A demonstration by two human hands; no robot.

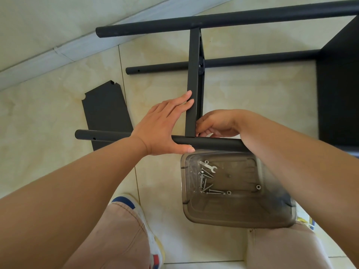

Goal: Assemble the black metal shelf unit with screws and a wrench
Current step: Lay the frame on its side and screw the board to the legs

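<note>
The black metal shelf unit lies on its side on the tiled floor. An upright black shelf panel (193, 78) spans between a far pole (213, 19) and a near pole (211, 142). My left hand (165, 123) rests flat, fingers straight against the panel's left face and thumb along the near pole. My right hand (215, 124) is curled at the panel's lower right corner, fingertips pinching something hidden there. A silver wrench (208, 166) and several screws (206, 184) lie in a clear plastic box (239, 214) in front of my knees.
A loose black shelf panel (105, 113) lies flat on the floor at left. A third pole (223, 63) runs behind the upright panel. Another dark shelf (339, 84) stands at the right edge. A wall skirting (64, 49) runs at upper left. My shoe (136, 210) is below.
</note>
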